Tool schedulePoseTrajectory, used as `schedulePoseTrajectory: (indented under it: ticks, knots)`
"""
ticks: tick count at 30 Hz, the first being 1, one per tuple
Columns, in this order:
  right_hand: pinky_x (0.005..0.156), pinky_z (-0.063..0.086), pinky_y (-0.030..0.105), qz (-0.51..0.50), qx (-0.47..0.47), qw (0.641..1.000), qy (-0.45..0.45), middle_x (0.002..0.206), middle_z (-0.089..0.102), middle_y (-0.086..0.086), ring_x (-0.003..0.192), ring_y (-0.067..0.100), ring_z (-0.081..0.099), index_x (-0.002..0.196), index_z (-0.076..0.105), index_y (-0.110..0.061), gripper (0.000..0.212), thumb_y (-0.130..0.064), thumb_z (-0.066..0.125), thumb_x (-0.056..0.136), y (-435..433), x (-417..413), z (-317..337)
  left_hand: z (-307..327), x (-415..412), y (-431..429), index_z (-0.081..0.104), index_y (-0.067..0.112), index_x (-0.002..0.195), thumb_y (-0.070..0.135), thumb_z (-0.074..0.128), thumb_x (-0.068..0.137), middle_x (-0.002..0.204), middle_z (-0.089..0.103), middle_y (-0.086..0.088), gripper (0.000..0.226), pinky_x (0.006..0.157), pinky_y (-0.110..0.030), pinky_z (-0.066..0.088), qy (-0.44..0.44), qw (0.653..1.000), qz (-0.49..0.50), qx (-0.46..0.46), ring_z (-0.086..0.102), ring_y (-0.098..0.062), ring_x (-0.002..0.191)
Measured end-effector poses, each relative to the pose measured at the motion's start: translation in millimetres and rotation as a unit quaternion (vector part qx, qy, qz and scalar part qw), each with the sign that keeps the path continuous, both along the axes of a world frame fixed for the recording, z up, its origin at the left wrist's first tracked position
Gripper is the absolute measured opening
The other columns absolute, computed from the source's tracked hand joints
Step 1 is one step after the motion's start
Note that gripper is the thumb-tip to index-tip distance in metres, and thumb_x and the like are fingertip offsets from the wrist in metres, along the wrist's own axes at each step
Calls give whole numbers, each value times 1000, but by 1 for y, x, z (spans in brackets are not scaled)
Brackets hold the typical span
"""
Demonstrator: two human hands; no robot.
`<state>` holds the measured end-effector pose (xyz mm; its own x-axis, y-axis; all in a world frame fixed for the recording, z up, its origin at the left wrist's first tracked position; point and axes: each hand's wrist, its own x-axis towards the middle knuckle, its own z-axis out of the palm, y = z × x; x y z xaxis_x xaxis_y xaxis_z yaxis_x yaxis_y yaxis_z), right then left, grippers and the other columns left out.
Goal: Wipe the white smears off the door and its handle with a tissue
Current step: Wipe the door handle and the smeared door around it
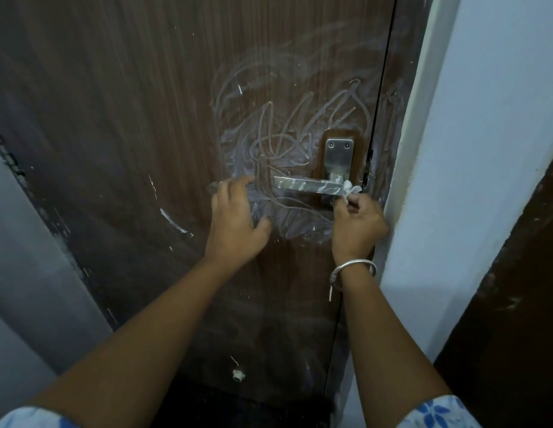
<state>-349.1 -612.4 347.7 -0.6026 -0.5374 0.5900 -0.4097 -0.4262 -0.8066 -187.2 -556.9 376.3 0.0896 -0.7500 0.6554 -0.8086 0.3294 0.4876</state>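
A brown wooden door [145, 118] fills the view. White smears [287, 140] swirl over it around the metal lever handle [306, 185], which is streaked white too. My right hand [357, 223] pinches a crumpled white tissue [349, 189] against the handle's inner end, near the backplate [338, 159]. My left hand [238, 220] rests on the door just left of the handle's tip, fingers spread, holding nothing.
A white door frame and pale wall [473, 149] stand close on the right. A dark panel [516, 304] lies at the far right. A grey wall [28, 273] runs along the left. A small white doorstop [237, 375] sits low on the door.
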Motion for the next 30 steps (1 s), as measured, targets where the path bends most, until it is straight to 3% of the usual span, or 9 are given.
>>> schedulePoseTrajectory:
  ticks: [6, 10, 14, 18, 23, 30]
  knots:
    - [54, 29, -2, -4, 19, 1000, 17, 83, 64, 17, 65, 8, 46, 84, 71, -1, 8, -6, 68, 79, 0, 3, -2, 0, -3, 0, 39, 10, 131, 10, 66, 74, 131, 38, -11, 63, 102, -34, 31, 9, 1000, -5, 8, 35, -28, 124]
    - [54, 30, -4, 6, 7, 1000, 20, 77, 62, 19, 62, 10, 45, 75, 69, 2, 3, -1, 68, 76, 0, 5, -3, -1, -9, -1, 39, 12, 131, 11, 65, 75, 129, 38, -10, 62, 102, -33, 30, 9, 1000, -9, 10, 34, -27, 123]
    - [51, 29, 5, 18, -1, 999, 27, 74, 61, 19, 58, 14, 48, 69, 68, 3, 6, 2, 70, 74, 1, 11, -5, -1, -12, -1, 39, 11, 130, 9, 65, 72, 128, 39, -11, 63, 99, -29, 27, 3, 1000, -5, 10, 35, -27, 122]
    - [58, 39, 16, 37, 5, 996, 78, 76, 61, 19, 60, 26, 57, 73, 70, 3, 5, -1, 72, 75, 1, 22, -6, 0, -11, 1, 40, 10, 131, 9, 67, 72, 128, 39, -11, 65, 100, -29, 27, -1, 1000, -3, 5, 36, -28, 122]
    - [58, 44, 25, 33, 4, 993, 117, 71, 61, 20, 59, 31, 58, 72, 70, 3, 8, -4, 73, 74, -3, 27, -2, 3, -4, 3, 41, 7, 130, 8, 68, 72, 128, 40, -13, 64, 104, -38, 33, -10, 1000, 5, 4, 37, -30, 122]
    - [57, 38, 19, -8, 13, 999, 35, 75, 65, 19, 60, 20, 55, 80, 72, 0, 5, -2, 69, 76, 1, -1, -12, 0, 0, 3, 40, 8, 131, 9, 67, 73, 130, 39, -13, 63, 100, -30, 28, -9, 1000, 9, 13, 37, -29, 121]
